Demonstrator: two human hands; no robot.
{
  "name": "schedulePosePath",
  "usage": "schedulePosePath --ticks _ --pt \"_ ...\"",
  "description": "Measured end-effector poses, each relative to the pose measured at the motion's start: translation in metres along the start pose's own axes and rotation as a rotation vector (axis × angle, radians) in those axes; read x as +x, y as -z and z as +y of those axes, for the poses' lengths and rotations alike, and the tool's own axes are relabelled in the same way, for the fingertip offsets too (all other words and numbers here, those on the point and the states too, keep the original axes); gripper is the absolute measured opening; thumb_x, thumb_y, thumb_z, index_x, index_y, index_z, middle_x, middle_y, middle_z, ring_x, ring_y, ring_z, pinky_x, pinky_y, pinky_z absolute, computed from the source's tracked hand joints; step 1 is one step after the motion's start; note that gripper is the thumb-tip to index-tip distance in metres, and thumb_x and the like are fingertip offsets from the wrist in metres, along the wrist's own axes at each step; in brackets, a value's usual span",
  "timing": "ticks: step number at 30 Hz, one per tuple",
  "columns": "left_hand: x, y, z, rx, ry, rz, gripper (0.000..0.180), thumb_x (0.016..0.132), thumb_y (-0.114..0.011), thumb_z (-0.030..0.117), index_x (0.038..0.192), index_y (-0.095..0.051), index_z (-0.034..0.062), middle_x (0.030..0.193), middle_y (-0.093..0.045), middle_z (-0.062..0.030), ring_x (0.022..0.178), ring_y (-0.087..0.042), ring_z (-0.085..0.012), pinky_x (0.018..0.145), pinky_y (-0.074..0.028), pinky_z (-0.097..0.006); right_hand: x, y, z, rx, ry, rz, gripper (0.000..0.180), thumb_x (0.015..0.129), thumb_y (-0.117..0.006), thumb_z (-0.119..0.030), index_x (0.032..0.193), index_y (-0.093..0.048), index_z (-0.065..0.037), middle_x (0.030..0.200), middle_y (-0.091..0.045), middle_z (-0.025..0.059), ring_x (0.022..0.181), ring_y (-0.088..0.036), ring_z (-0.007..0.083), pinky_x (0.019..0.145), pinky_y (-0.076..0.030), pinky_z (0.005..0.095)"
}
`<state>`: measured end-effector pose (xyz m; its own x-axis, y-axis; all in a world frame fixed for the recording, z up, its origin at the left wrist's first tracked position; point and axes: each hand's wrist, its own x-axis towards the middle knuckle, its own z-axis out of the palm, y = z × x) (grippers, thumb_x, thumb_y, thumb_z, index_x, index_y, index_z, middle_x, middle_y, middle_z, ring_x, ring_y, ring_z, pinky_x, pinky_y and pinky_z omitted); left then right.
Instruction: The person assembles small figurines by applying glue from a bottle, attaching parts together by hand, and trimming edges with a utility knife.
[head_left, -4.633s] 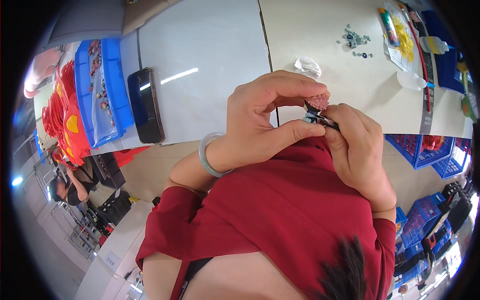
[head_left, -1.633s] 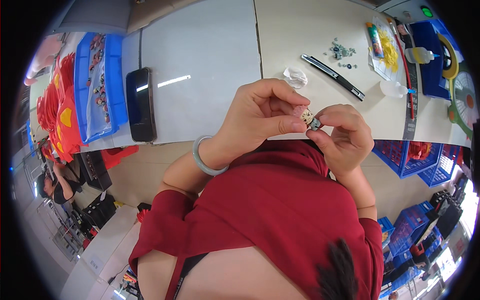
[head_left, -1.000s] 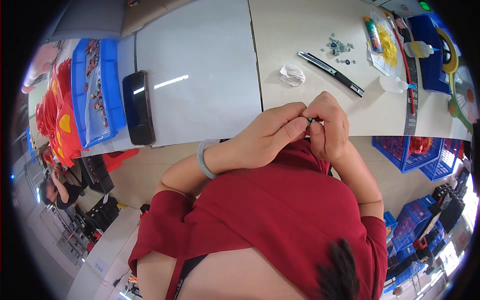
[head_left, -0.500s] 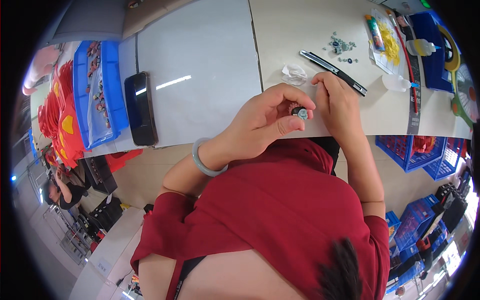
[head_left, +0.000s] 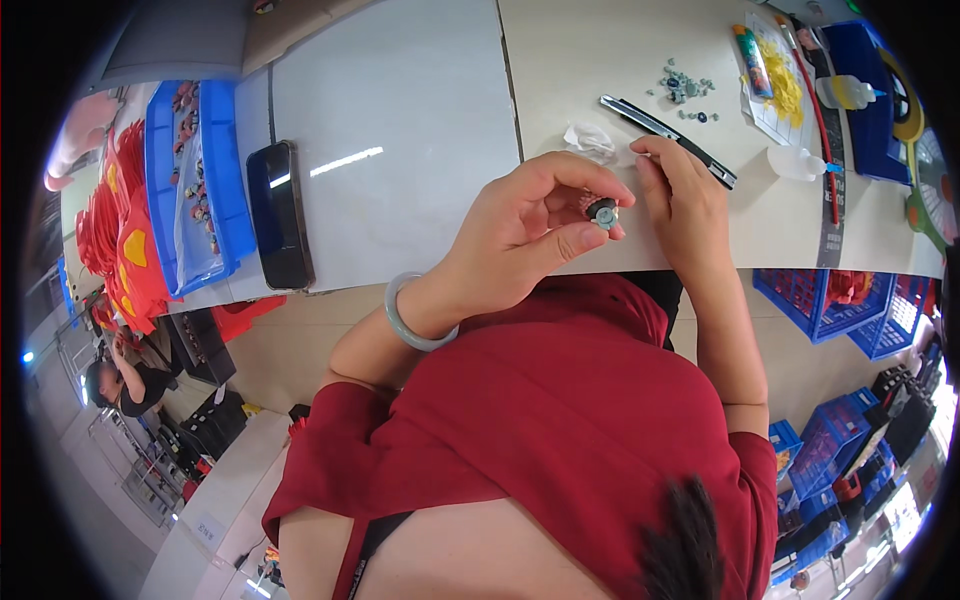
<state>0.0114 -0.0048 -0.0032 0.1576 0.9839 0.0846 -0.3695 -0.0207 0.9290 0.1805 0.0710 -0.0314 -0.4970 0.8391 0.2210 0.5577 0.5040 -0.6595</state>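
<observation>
My left hand (head_left: 530,225) pinches a small figure-like piece (head_left: 603,213) between thumb and fingers, above the table's near edge. It shows a pink beaded part, a dark band and a round grey-green end turned upward. My right hand (head_left: 688,205) rests on the table just to the right, thumb and index fingertips drawn close together; whatever they hold, if anything, is too small to make out. Beyond the right fingers lies a black snap-off cutter knife (head_left: 670,140). A crumpled white tissue (head_left: 590,142) sits left of the knife. Further back are several small grey-green bits (head_left: 683,85).
At left, a dark phone (head_left: 280,215) lies beside a blue tray (head_left: 215,190) of small figures. To the right are yellow pieces on paper (head_left: 780,95), a glue tube (head_left: 752,62), squeeze bottles (head_left: 795,163), a red stick (head_left: 827,150) and a blue bin (head_left: 865,110).
The piece in my left hand has tilted, so its round end faces up more. My right hand has shifted slightly right, its fingertips a little farther from the piece.
</observation>
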Motion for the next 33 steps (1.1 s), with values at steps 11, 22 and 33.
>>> schedulePosePath --ticks 11,22,33 --pt "0.000 0.001 0.000 -0.030 0.082 0.068 0.023 0.082 -0.055 0.003 0.104 -0.049 -0.0028 0.103 -0.051 -0.0134 0.084 -0.058 -0.0172 0.077 -0.050 -0.031 -0.007 0.009 0.010 -0.089 0.179 0.042 0.024 0.069 -0.067 -0.007 0.088 -0.053 -0.005 0.077 -0.054 0.0063 0.069 -0.053 0.0213 0.060 -0.043 0.0309" --pt "0.007 0.004 -0.006 0.006 0.038 0.097 0.025 0.080 -0.053 -0.006 0.105 -0.051 -0.0010 0.106 -0.051 -0.0103 0.097 -0.052 -0.0155 0.084 -0.049 -0.033 -0.014 0.065 0.088 0.055 -0.436 0.444 0.029 0.080 -0.062 -0.020 0.100 -0.053 -0.001 0.105 -0.055 0.0091 0.090 -0.053 0.0131 0.081 -0.040 0.0299" --pt "0.009 0.001 -0.004 0.045 0.062 0.112 0.029 0.080 -0.053 -0.005 0.109 -0.049 -0.0036 0.110 -0.053 -0.0151 0.093 -0.058 -0.0197 0.084 -0.047 -0.031 -0.021 0.052 -0.007 0.208 -0.031 0.245 0.037 0.059 -0.067 0.005 0.094 -0.062 -0.005 0.091 -0.052 0.0078 0.083 -0.051 0.0181 0.074 -0.041 0.0275"
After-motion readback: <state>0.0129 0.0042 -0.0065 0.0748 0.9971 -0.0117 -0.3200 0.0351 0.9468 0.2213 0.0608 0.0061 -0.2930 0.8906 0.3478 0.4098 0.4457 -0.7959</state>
